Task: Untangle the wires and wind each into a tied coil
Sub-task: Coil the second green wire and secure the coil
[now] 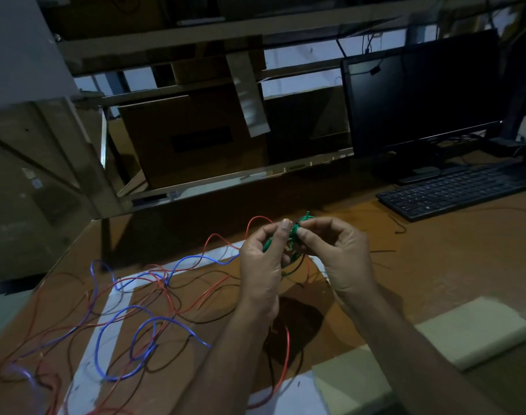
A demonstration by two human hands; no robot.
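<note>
**Green wire bundle held over the bench**

At frame centre, the left hand (260, 262) and right hand (333, 253) both pinch a small green wire coil (294, 232), apparently wound. Loose red wire (214, 290), blue wire (121, 319) and black wire (196, 320) sprawl tangled across the bench (435, 250) at lower left.

Dim workshop or storeroom with a computer station. Brown worktable (435, 265) marked with white tape (106, 319); black monitor (423, 94) and keyboard (456, 190) at right. Metal racking (172, 43) behind holds cardboard boxes (190, 136). Loose wires (154, 295) strewn across the table.
</note>
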